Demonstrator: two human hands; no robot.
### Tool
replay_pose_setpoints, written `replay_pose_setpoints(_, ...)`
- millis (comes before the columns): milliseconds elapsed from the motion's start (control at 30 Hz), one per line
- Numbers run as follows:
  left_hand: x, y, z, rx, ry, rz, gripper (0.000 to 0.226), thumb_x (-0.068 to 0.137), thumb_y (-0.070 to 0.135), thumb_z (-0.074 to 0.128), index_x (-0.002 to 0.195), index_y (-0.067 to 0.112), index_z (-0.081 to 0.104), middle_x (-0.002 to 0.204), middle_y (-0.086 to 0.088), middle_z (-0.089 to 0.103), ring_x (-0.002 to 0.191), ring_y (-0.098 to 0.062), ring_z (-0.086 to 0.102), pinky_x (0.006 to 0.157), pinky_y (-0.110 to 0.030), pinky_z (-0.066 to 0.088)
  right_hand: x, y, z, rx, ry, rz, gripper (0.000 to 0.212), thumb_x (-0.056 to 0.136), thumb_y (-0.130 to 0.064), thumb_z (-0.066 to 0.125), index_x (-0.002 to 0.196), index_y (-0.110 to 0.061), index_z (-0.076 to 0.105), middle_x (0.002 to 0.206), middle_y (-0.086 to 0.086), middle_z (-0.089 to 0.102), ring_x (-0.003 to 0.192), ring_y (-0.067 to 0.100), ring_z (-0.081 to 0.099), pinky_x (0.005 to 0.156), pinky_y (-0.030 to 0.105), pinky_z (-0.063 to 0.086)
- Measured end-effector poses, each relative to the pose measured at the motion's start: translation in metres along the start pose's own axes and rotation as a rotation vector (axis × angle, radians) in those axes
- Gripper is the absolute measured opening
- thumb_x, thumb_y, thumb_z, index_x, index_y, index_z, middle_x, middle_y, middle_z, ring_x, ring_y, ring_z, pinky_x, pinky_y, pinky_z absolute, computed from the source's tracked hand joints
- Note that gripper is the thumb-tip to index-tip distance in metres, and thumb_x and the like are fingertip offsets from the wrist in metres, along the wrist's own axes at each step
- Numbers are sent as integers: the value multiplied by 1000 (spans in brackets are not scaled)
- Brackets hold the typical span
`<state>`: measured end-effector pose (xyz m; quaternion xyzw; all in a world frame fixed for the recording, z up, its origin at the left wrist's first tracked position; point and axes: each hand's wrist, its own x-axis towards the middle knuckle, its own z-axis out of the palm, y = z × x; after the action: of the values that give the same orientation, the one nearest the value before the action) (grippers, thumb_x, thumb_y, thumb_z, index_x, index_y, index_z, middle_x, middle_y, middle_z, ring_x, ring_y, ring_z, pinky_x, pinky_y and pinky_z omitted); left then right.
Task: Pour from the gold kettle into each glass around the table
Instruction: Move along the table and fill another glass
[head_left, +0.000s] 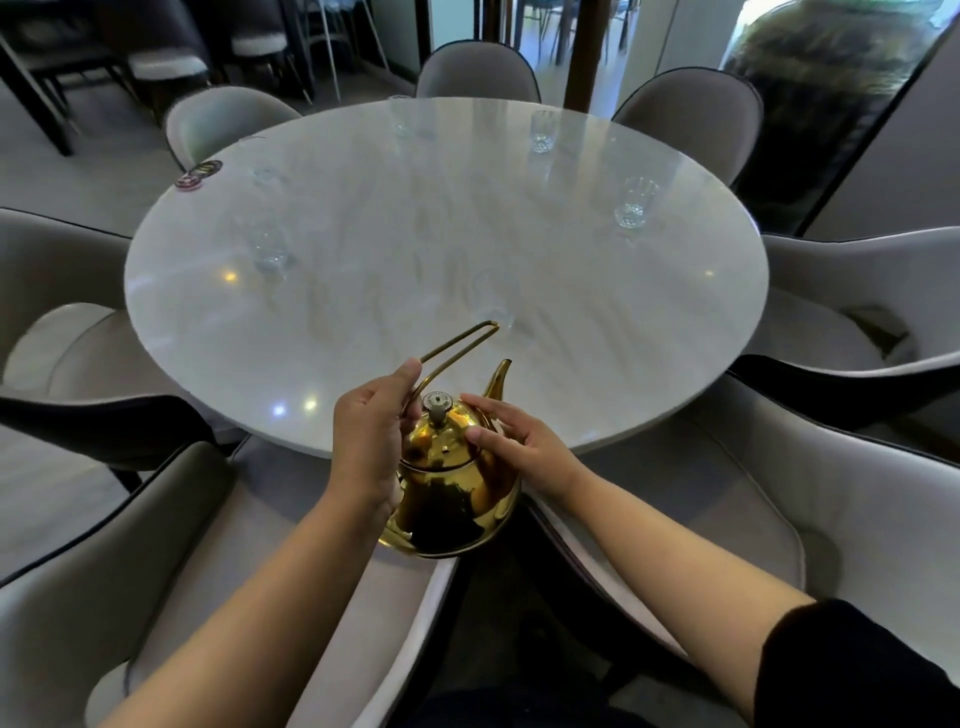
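Shiny gold kettle (457, 493), spout (501, 376) toward clear glasses (635, 202)

Round white marble-look table (441, 218), glossy, light glints on top. Clear glasses upright, well apart, ringed near rim: near glass (491, 304), left glass (270, 247), far-left glass (265, 175) (faint), far glass (402, 118), far-right glass (543, 132), right glass (635, 203). Dark round disc (199, 173) flat at far-left edge.
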<state>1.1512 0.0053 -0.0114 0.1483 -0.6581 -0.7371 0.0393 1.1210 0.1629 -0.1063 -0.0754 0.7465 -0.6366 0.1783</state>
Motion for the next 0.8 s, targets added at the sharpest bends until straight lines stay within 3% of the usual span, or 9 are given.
replay_pose_setpoints(233, 26, 6, 29, -5, 106, 4, 59, 90, 26, 58, 33, 21, 42, 40, 8, 34, 39, -8, 25, 50, -27, 24, 37, -6, -32, -31, -116, -18, 62, 70, -64, 65, 127, -45, 54, 132, -7, 57, 125, 16, 52, 108, 46, 41)
replay_pose_setpoints(500, 71, 22, 55, 61, 204, -5, 60, 91, 28, 58, 32, 21, 44, 41, 6, 36, 44, -11, 30, 58, -28, 32, 90, -18, -56, -11, -181, -15, 56, 71, -60, 65, 125, -47, 56, 129, -7, 60, 122, 16, 55, 106, 44, 44)
replay_pose_setpoints(633, 100, 34, 61, 120, 191, 13, 51, 91, 28, 57, 44, 14, 44, 40, 7, 36, 39, -7, 31, 56, -25, 33, 114, -25, -59, 26, -180, 4, 56, 70, -63, 64, 123, -49, 56, 131, -5, 58, 122, 18, 55, 105, 42, 46)
replay_pose_setpoints(800, 136, 46, 69, 180, 156, 20, 54, 92, 27, 58, 40, 18, 44, 36, 11, 36, 40, -7, 31, 53, -25, 31, 139, -34, -63, 93, -143, 19, 48, 78, -52, 62, 125, -45, 55, 129, -3, 60, 116, 18, 58, 93, 24, 51)
